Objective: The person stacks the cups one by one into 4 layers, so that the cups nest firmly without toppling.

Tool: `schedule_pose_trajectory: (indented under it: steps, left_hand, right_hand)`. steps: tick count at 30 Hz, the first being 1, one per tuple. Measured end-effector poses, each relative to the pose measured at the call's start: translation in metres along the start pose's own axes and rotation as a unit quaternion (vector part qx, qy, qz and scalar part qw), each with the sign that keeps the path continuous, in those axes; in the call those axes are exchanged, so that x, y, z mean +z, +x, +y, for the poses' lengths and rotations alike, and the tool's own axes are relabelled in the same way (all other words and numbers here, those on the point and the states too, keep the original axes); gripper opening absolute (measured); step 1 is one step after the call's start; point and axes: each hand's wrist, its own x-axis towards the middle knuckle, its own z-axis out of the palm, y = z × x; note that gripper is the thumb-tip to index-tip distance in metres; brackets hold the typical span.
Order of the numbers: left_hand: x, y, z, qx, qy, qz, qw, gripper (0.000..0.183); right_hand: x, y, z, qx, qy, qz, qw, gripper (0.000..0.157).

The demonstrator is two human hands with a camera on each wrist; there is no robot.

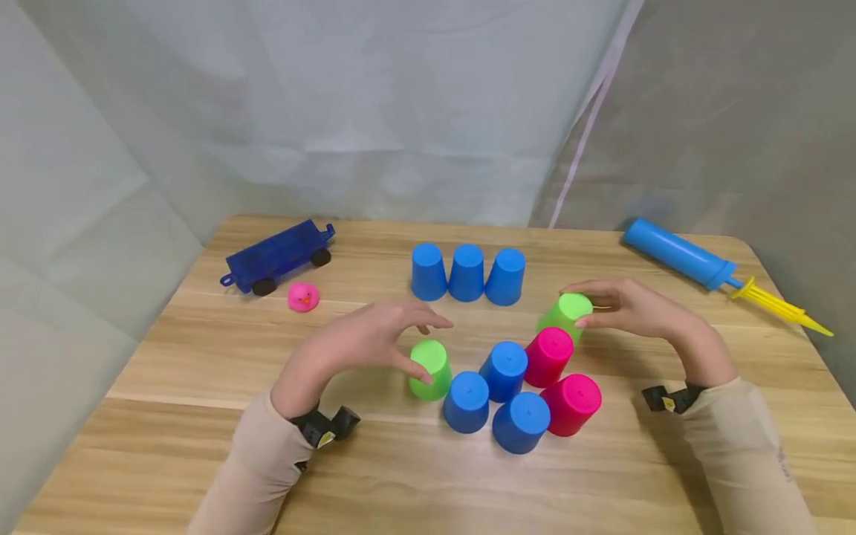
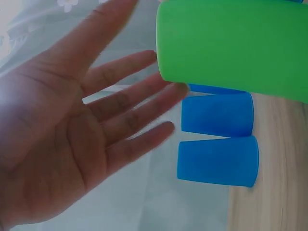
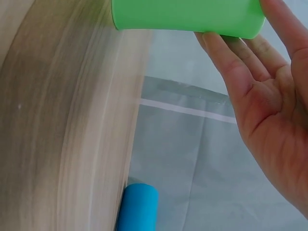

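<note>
Upside-down plastic cups stand on the wooden table. My right hand point(image 1: 625, 306) holds a light green cup point(image 1: 565, 313) near its closed top, thumb on one side and fingers on the other. At the left of the group, my left hand point(image 1: 374, 338) is spread beside a second green cup point(image 1: 431, 365), its thumb overlapping that cup in the head view. The left wrist view shows straight, loose fingers point(image 2: 139, 118) beyond this cup's top end. Between the two green cups stand three blue cups point(image 1: 504, 368) and two pink-red cups point(image 1: 576, 405), close together.
Three more blue cups point(image 1: 467, 275) stand in a row farther back. A dark blue toy wagon point(image 1: 277, 254) and a pink toy duck point(image 1: 304, 297) are at the back left. At the back right lies a blue hand pump point(image 1: 678, 253) with a yellow end. Pale cloth point(image 1: 374, 111) hangs behind the table.
</note>
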Motion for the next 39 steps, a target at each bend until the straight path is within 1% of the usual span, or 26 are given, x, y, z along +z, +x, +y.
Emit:
schedule_pose_trajectory:
  steps: [4, 5, 8, 11, 13, 16, 20, 23, 26, 28, 30, 32, 34, 37, 39]
  left_hand:
    - [0.005, -0.001, 0.0, -0.011, -0.022, -0.019, 0.9995, 0.067]
    - [0.006, 0.0, 0.0, -0.008, -0.022, -0.022, 0.9995, 0.066]
    - [0.01, 0.002, 0.0, -0.006, -0.015, -0.022, 0.9996, 0.063]
    - [0.011, -0.001, -0.001, -0.017, -0.001, -0.018, 0.9997, 0.062]
    - [0.011, -0.003, -0.001, -0.026, -0.002, -0.018, 0.9995, 0.062]
    - [0.011, -0.003, -0.002, -0.018, -0.01, -0.024, 0.9995, 0.062]
    - [0.011, -0.002, -0.001, 0.016, -0.01, -0.028, 0.9994, 0.048]
    - [0.012, -0.003, 0.001, 0.025, -0.006, -0.026, 0.9993, 0.039]
    - [0.012, -0.004, 0.004, 0.01, -0.007, -0.021, 0.9997, 0.038]
    - [0.014, -0.004, 0.006, -0.003, -0.012, -0.015, 0.9998, 0.038]
    - [0.015, -0.003, 0.01, -0.013, -0.009, -0.01, 0.9998, 0.039]
    - [0.018, -0.001, 0.012, -0.024, -0.001, -0.009, 0.9997, 0.04]
    - [0.019, 0.001, 0.016, -0.034, 0.009, -0.011, 0.9993, 0.041]
    - [0.019, 0.002, 0.019, -0.046, 0.019, -0.016, 0.9986, 0.042]
    - [0.017, 0.001, 0.021, -0.052, 0.02, -0.018, 0.9983, 0.044]
  right_hand:
    - [-0.002, 0.001, 0.003, -0.014, 0.004, -0.005, 1.0, 0.052]
    - [-0.002, 0.001, 0.003, -0.02, 0.004, -0.005, 1.0, 0.051]
    - [0.0, 0.0, 0.005, -0.031, 0.01, -0.003, 0.999, 0.049]
    - [0.007, -0.004, 0.006, -0.037, 0.008, -0.006, 0.999, 0.049]
    - [0.012, -0.006, 0.007, -0.041, 0.008, -0.009, 0.999, 0.047]
    - [0.018, -0.011, 0.009, -0.05, -0.017, 0.004, 0.999, 0.044]
    - [0.019, -0.014, 0.011, -0.062, -0.052, 0.033, 0.996, 0.044]
    - [0.019, -0.012, 0.011, -0.064, -0.069, 0.043, 0.995, 0.046]
    - [0.018, -0.008, 0.009, -0.054, -0.054, 0.037, 0.996, 0.048]
    - [0.015, -0.005, 0.006, -0.051, -0.035, 0.037, 0.997, 0.049]
    - [0.01, -0.001, 0.002, -0.047, -0.013, 0.041, 0.998, 0.049]
    - [0.005, 0.004, -0.002, -0.056, -0.006, 0.053, 0.997, 0.049]
    - [0.0, 0.011, -0.005, -0.056, -0.008, 0.069, 0.996, 0.048]
    - [-0.005, 0.021, -0.006, -0.054, -0.035, 0.09, 0.994, 0.047]
    - [-0.006, 0.026, -0.006, -0.043, -0.055, 0.1, 0.993, 0.047]
